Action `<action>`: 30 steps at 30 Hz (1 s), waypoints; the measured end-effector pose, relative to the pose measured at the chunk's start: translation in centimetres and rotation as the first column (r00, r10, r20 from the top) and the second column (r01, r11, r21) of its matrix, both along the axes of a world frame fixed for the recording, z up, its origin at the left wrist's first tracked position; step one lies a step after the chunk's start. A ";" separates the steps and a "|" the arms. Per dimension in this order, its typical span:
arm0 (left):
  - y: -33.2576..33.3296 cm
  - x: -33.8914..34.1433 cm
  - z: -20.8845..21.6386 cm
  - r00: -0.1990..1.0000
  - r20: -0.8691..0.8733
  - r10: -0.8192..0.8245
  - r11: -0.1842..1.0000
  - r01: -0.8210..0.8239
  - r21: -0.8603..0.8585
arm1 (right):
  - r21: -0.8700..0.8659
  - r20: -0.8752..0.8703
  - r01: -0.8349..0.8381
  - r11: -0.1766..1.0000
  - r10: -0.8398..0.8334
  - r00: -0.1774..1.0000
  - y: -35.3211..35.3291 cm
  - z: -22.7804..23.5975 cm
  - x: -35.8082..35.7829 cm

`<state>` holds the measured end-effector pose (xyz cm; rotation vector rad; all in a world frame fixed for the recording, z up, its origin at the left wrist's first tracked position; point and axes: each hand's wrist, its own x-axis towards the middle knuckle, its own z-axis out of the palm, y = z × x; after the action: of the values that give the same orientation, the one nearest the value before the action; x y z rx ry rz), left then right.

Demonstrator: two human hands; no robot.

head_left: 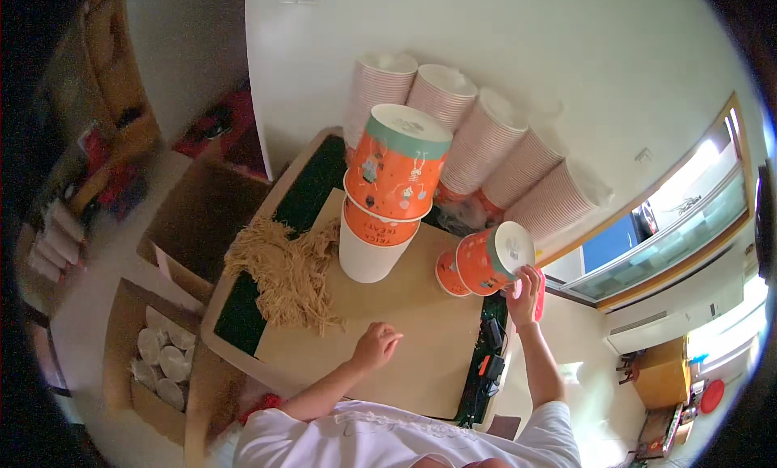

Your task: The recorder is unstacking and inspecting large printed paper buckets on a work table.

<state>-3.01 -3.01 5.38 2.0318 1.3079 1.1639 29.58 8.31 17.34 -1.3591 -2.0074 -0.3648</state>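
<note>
My right hand (526, 296) has its fingers at the near edge of an upturned orange paper bucket (479, 261) with a green band and white base. This bucket is nested over another orange one (450, 275), at the right of the table. Above the tan board (405, 338), my left hand (377, 346) is loosely closed, and I see nothing in it. Farther off stands a tall stack of buckets: an orange and green one (395, 172) upside down on top, another orange one (376, 225) below, and a white one (368, 257) at the bottom.
Shredded tan paper (283, 265) lies at the table's left. Several tall stacks of white-rimmed buckets (486, 144) line the wall behind. Small black and orange devices (490, 367) sit at the right edge. An open carton (150, 403) of wrapped white stacks is on the floor, left.
</note>
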 end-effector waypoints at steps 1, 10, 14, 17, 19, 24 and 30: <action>0.8 0.4 -0.2 1.000 -0.001 0.003 1.000 -0.003 -0.006 | -0.003 0.010 -0.004 1.000 0.004 1.000 0.4 -0.4 0.4; 10.1 7.1 -1.8 0.999 -0.017 -0.044 0.999 0.044 -0.012 | -0.017 -0.009 -0.051 0.999 0.051 0.999 3.5 -2.5 4.2; 13.3 11.1 -3.7 0.907 0.420 -0.014 0.879 0.211 -0.427 | -0.029 -0.044 -0.040 0.999 0.039 0.998 4.2 -3.4 4.7; 16.8 12.9 -2.8 0.603 0.750 0.270 0.516 0.567 -0.642 | 0.061 -0.109 -0.052 0.997 0.058 0.992 3.8 -3.1 4.1; 18.2 13.4 -0.9 0.503 0.792 0.347 0.500 0.615 -0.610 | 0.053 -0.159 -0.065 0.996 0.073 0.985 3.6 -2.1 3.1; 19.3 13.2 4.4 0.119 0.888 0.444 0.482 0.803 -0.349 | -0.172 -0.126 -0.035 0.985 0.013 0.992 2.9 3.4 0.3; 19.1 13.5 4.1 -0.168 0.843 0.511 0.530 0.834 -0.155 | -0.221 -0.266 -0.066 0.973 0.005 0.964 2.9 7.5 -1.9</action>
<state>10.51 16.05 9.46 0.0114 0.2322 1.0235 27.65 11.24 24.83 -1.4235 -1.8889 0.0664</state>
